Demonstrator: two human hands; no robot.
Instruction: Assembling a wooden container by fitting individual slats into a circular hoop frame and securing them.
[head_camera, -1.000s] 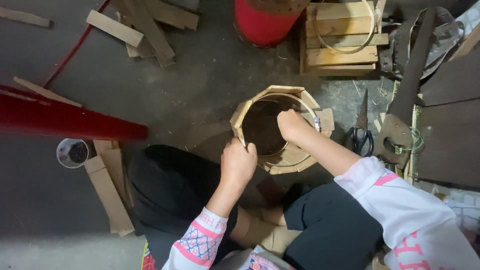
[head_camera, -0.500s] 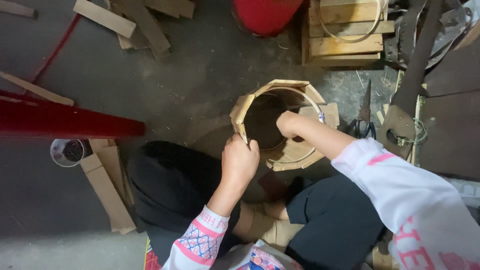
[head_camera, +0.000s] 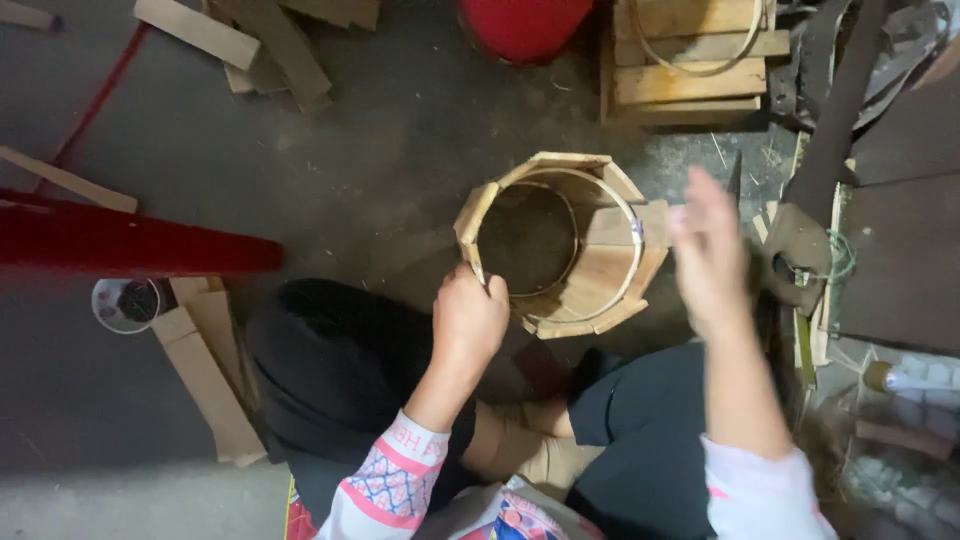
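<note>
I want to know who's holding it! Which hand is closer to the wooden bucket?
Left. The left hand grips the wooden bucket at its near rim; the right hand is raised, blurred, just off its right side.

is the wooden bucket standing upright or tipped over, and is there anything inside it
Upright: the wooden bucket stands on the floor, mouth facing up. It looks empty, only dark bottom showing. The left hand grips its near rim.

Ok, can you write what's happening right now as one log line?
left hand: grips rim of wooden bucket | right hand: lifted beside bucket, empty, blurred | bucket: on floor
</note>
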